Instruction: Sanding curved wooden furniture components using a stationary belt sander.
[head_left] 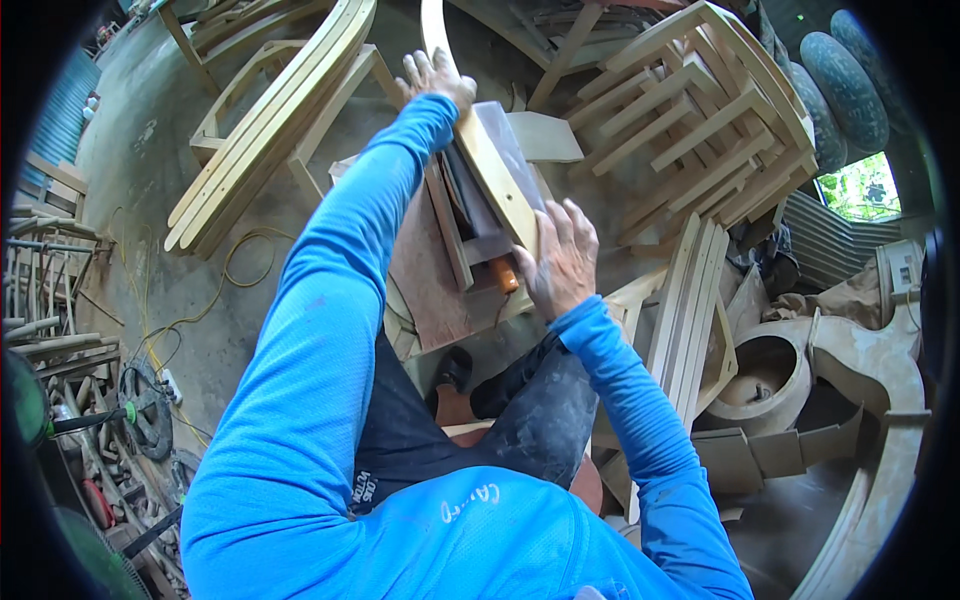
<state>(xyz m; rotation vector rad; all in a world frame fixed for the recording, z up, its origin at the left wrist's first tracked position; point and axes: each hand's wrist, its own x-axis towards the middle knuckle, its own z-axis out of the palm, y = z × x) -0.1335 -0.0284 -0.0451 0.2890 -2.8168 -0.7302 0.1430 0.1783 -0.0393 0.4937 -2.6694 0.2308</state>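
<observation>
Wooden slat [489,168], pale, narrow, gently curved

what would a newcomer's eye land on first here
Probably the bright blue sleeves come first, reaching up to the left hand and right hand on a curved wooden piece at upper centre. Next, perhaps, come the stacked wooden frames at upper right and long curved strips at upper left.
</observation>
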